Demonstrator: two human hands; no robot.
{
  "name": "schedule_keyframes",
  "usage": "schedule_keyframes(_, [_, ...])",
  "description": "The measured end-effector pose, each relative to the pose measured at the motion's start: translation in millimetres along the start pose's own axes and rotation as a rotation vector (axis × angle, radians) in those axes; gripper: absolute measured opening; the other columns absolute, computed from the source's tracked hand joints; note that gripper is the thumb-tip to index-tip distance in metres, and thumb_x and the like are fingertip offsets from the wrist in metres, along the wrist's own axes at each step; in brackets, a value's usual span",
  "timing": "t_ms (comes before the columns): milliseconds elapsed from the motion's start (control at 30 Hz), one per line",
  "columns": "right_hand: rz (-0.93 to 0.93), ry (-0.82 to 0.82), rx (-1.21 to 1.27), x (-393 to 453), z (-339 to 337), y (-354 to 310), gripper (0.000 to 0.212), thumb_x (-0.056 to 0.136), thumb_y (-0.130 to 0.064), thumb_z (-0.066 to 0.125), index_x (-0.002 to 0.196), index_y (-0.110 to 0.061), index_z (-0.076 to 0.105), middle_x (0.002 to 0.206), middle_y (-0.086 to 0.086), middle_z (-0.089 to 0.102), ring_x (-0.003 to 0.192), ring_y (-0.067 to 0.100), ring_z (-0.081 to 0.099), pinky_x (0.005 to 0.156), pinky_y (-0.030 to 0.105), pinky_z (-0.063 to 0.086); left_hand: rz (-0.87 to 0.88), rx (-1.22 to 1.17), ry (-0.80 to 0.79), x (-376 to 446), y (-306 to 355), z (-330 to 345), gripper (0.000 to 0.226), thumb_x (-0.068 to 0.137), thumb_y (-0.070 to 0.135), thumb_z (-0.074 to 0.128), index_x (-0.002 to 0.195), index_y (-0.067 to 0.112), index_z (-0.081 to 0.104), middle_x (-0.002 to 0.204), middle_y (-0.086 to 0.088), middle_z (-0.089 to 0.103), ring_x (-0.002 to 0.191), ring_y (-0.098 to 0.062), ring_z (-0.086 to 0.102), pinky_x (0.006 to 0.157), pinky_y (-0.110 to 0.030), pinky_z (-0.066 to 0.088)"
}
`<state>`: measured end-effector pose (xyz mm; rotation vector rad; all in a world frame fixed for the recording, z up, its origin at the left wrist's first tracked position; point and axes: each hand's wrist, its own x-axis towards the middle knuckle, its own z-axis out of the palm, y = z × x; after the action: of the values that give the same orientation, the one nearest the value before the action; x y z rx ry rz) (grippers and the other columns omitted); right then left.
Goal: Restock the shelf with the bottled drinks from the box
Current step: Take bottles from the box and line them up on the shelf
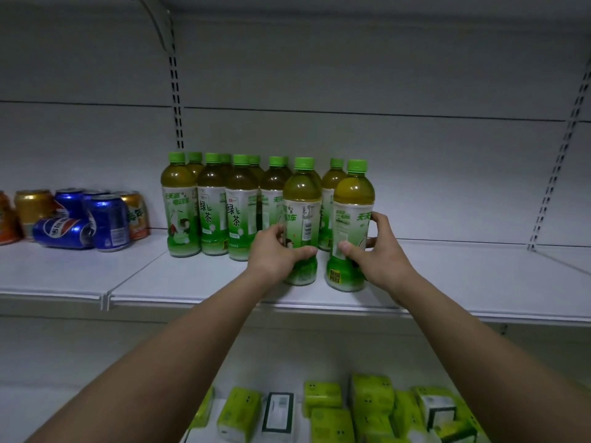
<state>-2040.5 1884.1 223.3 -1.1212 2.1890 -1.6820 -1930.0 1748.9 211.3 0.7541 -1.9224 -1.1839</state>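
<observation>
Several green-tea bottles with green caps (220,203) stand in rows on the white shelf (463,282). My left hand (275,251) grips the lower part of one bottle (302,199) standing upright near the shelf's front. My right hand (377,247) wraps around another bottle (351,203) just to its right, also upright on the shelf. Both bottles sit in front of the back rows. The box is out of view.
Soda cans (80,215), blue, gold and orange, sit at the shelf's left, one lying on its side. Green tissue packs (367,407) fill the lower shelf. A slotted upright (175,91) rises behind the bottles. Bare shelf extends to the right.
</observation>
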Motion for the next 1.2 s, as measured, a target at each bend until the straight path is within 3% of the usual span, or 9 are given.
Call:
schedule_keyframes(100, [-0.024,0.019,-0.02,12,5,4,0.066,0.09,-0.019,0.065,0.143,-0.029,0.027,0.109,-0.006,0.049,0.1,0.014,0.05,0.089,0.035,0.045,0.019,0.106,0.1,9,0,8,0.058,0.069,0.026,0.084,0.119,0.015,0.055,0.108,0.0,0.063,0.098,-0.016,0.058,0.094,-0.034,0.051])
schedule_keyframes(200, [-0.024,0.028,-0.053,23,13,10,0.066,0.089,-0.019,0.066,0.142,-0.028,0.028,0.114,-0.004,0.053,0.101,0.016,0.053,0.092,0.036,0.046,0.029,0.156,0.216,15,-5,17,0.051,0.071,0.027,0.083,0.109,0.016,0.05,0.103,0.002,0.061,0.104,-0.02,0.062,0.092,-0.036,0.051])
schedule_keyframes(333, [-0.021,0.055,-0.092,37,23,18,0.066,0.088,-0.022,0.068,0.141,-0.027,0.03,0.134,0.003,0.057,0.118,0.027,0.058,0.1,0.045,0.047,0.083,0.186,0.247,25,-10,33,0.042,0.079,0.022,0.076,0.115,0.014,0.055,0.12,-0.002,0.065,0.113,-0.02,0.06,0.095,-0.033,0.047])
schedule_keyframes(467, [-0.033,0.079,-0.112,51,29,24,0.066,0.085,-0.02,0.071,0.138,-0.028,0.031,0.132,0.002,0.059,0.116,0.027,0.059,0.1,0.046,0.048,0.094,0.269,0.32,38,-18,45,0.047,0.081,0.028,0.073,0.123,0.015,0.057,0.124,-0.004,0.053,0.117,-0.024,0.055,0.105,-0.04,0.044])
schedule_keyframes(733, [-0.072,0.125,-0.148,76,40,40,0.066,0.084,-0.021,0.071,0.137,-0.028,0.032,0.131,0.001,0.06,0.115,0.026,0.06,0.1,0.048,0.047,0.128,0.344,0.417,50,-27,54,0.041,0.084,0.032,0.07,0.119,0.014,0.058,0.115,-0.005,0.059,0.108,-0.024,0.058,0.093,-0.038,0.049])
schedule_keyframes(1000, [-0.15,0.23,-0.131,83,57,59,0.05,0.088,-0.023,0.065,0.13,-0.031,0.039,0.122,-0.002,0.06,0.106,0.021,0.061,0.087,0.037,0.049,0.161,0.306,0.433,51,-30,55,0.038,0.084,0.029,0.07,0.114,0.014,0.052,0.114,0.0,0.061,0.107,-0.018,0.058,0.091,-0.034,0.049])
schedule_keyframes(1100, [-0.152,0.257,-0.139,81,60,58,0.051,0.087,-0.024,0.064,0.13,-0.028,0.038,0.12,0.001,0.057,0.105,0.021,0.06,0.086,0.042,0.052,0.168,0.311,0.416,48,-29,55,0.04,0.084,0.03,0.069,0.117,0.015,0.051,0.116,0.0,0.06,0.108,-0.018,0.058,0.092,-0.033,0.05])
schedule_keyframes(1200, [-0.159,0.326,-0.299,75,58,53,0.057,0.086,-0.03,0.067,0.133,-0.022,0.035,0.121,0.004,0.051,0.11,0.023,0.054,0.086,0.043,0.053,0.157,0.308,0.381,42,-26,54,0.042,0.083,0.024,0.07,0.119,0.016,0.05,0.118,0.0,0.058,0.112,-0.019,0.057,0.095,-0.037,0.051])
